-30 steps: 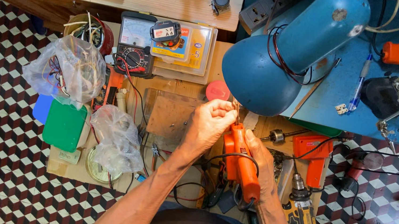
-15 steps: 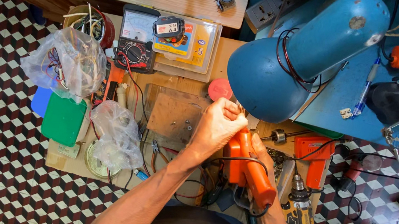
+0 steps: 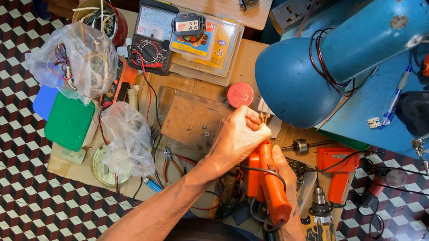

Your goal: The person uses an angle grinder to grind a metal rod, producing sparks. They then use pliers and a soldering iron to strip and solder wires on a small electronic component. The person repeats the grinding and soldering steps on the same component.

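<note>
Head view: the left hand [image 3: 238, 136] is curling into a fist, its grip closing tight around something small I cannot make out, just under the blue lamp [image 3: 316, 68]. The right hand [image 3: 284, 170] is mostly hiding behind the orange soldering gun [image 3: 268, 182]; its grip is wrapping the gun's handle, tip pointing up toward the left fist. Both are hovering over the wooden board [image 3: 188, 119]. A multimeter [image 3: 151, 37] is lying further back, a green box [image 3: 69, 120] well off to the left.
</note>
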